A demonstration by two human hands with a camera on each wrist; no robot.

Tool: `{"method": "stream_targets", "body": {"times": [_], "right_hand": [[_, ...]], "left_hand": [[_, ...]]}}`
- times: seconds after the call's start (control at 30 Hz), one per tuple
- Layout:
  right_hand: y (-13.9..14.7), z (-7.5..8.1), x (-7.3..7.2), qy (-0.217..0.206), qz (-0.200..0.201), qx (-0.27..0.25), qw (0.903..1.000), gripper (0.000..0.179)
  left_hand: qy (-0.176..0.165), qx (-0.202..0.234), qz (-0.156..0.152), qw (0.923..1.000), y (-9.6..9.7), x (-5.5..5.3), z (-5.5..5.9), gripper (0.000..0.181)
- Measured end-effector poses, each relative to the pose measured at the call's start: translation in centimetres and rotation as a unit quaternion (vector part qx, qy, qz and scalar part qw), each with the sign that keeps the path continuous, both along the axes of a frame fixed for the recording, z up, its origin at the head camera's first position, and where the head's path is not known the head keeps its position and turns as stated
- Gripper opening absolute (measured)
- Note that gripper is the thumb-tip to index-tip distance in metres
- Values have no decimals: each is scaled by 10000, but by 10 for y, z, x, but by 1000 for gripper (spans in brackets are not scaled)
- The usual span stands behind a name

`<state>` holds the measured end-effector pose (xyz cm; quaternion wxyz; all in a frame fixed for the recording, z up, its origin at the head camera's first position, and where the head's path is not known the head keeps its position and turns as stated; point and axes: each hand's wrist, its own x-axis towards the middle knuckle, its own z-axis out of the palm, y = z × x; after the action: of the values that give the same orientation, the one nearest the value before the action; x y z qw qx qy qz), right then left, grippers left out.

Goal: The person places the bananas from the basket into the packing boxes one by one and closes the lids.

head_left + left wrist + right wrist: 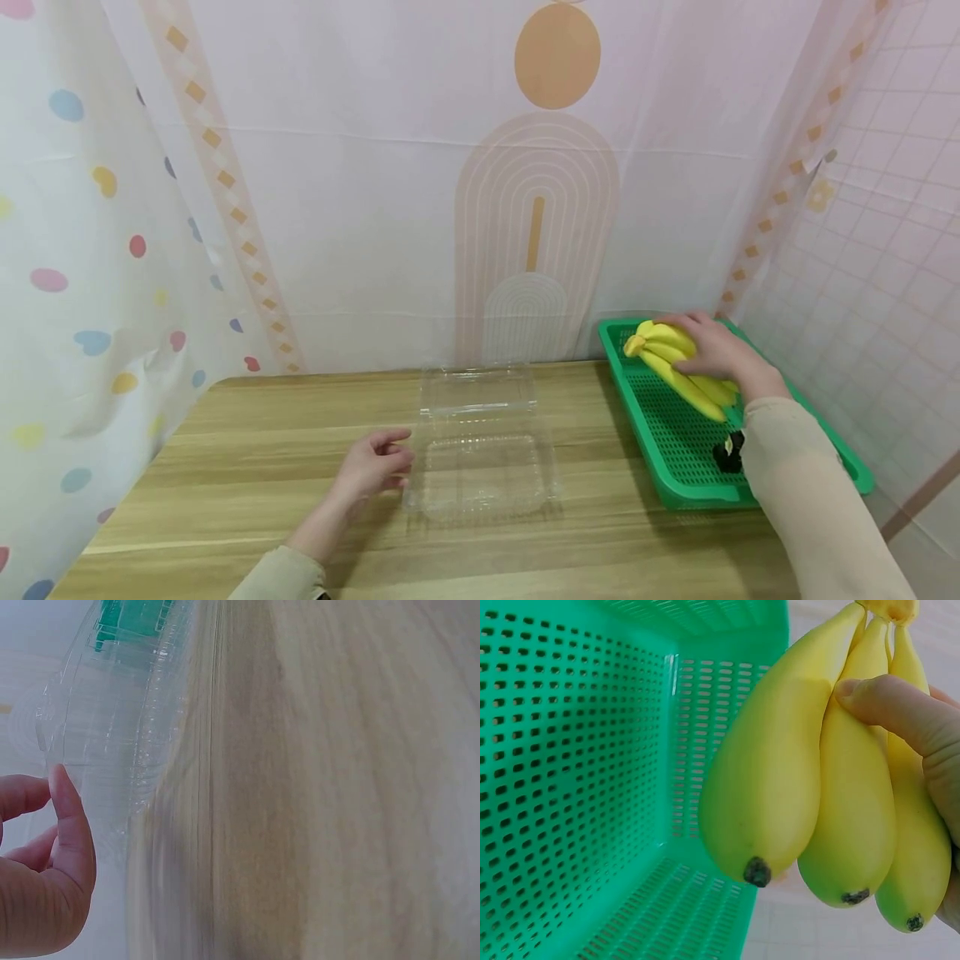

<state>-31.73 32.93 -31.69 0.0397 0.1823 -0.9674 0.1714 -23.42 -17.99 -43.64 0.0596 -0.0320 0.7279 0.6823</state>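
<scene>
A bunch of yellow bananas [678, 367] is held in my right hand [716, 354], over the green basket [637, 417]. In the right wrist view the thumb presses across the bananas [772, 765], with their dark tips towards the bottom and the stem at the top. A clear plastic clamshell box [483, 475] lies on the table with its lid [477, 390] folded back. My left hand [375, 462] is beside the box's left edge, fingers loosely bent. In the left wrist view, thumb and a finger come close together near the clear plastic [105, 712]; whether they touch it is unclear.
The wooden table [300, 425] ends at a patterned curtain [360, 233] behind, with a dotted curtain [75, 333] on the left and a grid-patterned one [877, 275] on the right. A small black object [727, 454] shows beside the right cuff.
</scene>
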Motion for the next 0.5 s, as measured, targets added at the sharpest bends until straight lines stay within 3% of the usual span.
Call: {"method": "stream_targets", "body": {"times": [0.5], "right_hand": [[-23,19,10,782,483,88,9957,68]], "left_hand": [[3,25,-1,10000,0,-3,0,47]]}}
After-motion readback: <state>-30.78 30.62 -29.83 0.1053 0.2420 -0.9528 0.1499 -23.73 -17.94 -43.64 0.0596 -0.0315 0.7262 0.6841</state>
